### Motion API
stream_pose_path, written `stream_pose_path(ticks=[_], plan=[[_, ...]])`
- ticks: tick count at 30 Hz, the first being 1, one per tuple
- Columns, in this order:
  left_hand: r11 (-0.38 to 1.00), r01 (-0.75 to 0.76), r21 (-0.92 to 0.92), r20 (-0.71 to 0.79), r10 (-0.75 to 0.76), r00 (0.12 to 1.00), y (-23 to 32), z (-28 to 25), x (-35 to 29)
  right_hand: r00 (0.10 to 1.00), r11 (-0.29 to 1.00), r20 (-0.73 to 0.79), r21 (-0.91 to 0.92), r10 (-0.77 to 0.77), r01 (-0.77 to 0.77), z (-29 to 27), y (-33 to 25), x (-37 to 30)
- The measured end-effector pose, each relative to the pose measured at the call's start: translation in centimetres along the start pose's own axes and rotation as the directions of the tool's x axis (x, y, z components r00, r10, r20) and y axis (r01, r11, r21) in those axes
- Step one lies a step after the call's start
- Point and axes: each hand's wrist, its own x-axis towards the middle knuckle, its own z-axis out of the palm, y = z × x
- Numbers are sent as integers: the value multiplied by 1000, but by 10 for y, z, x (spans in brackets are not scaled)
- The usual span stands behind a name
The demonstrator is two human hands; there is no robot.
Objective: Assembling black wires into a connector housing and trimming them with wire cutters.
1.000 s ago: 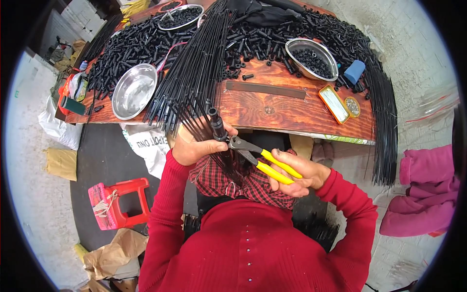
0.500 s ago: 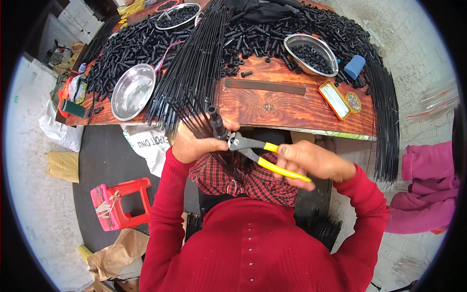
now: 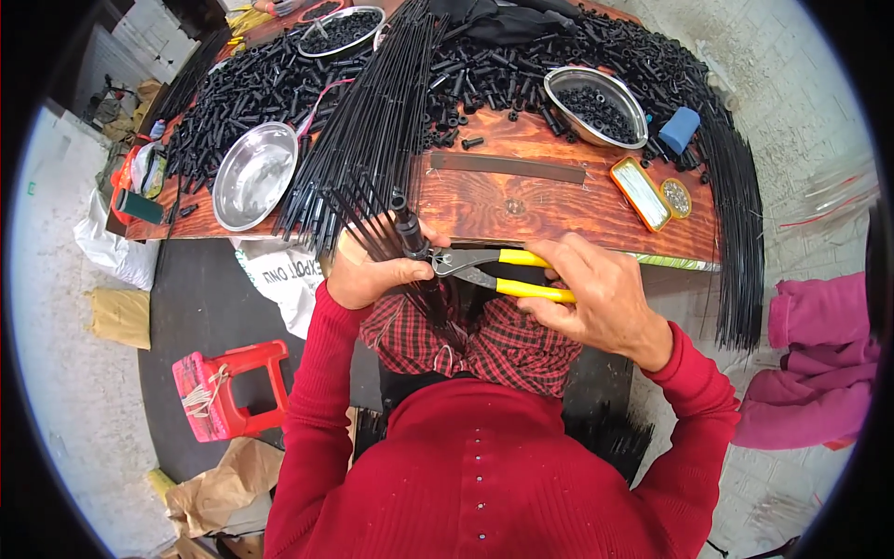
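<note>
My left hand (image 3: 365, 270) is closed round a bundle of thin black rods (image 3: 361, 224) and a thicker black tubular fitting (image 3: 407, 226), held upright over my lap at the table's front edge. In my right hand (image 3: 596, 296) are pliers (image 3: 480, 270) with yellow handles, gripped from the right. Their metal jaws sit against the lower part of the black fitting, beside my left thumb. Just what the jaws hold there is too small to make out.
On the wooden table (image 3: 512, 203) lie a long sheaf of black rods (image 3: 368, 130), heaps of black fittings (image 3: 494, 70), a metal bowl (image 3: 255, 177), a bowl of small black parts (image 3: 596, 107), an orange-rimmed tin (image 3: 640, 193) and a flat dark strip (image 3: 507, 167). A red stool (image 3: 233, 389) stands at left.
The pliers' handles have come closer together and swung up to nearly level. My right hand has shifted up and right and now wraps both handles. The left hand has barely moved.
</note>
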Motion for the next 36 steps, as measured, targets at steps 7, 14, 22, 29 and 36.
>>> stream_pose_path(ticks=[7,14,22,29,36], plan=[[995,-19,-93,107,29,994,-5,-4,-2,383,-43,916,381,-115,-924,7,25,-2],[993,-47,-112,261,75,962,-5,-2,4,504,-281,792,425,-345,-860,53,24,-30],[995,-98,-24,233,101,967,-7,-13,0,605,59,796,603,24,-796,37,-2,-26],[999,-36,-17,126,38,991,-8,-15,3,827,425,508,711,241,-561,40,4,-24],[997,-23,-70,76,28,997,-12,-12,5,817,468,545,682,187,-562,33,10,-18]])
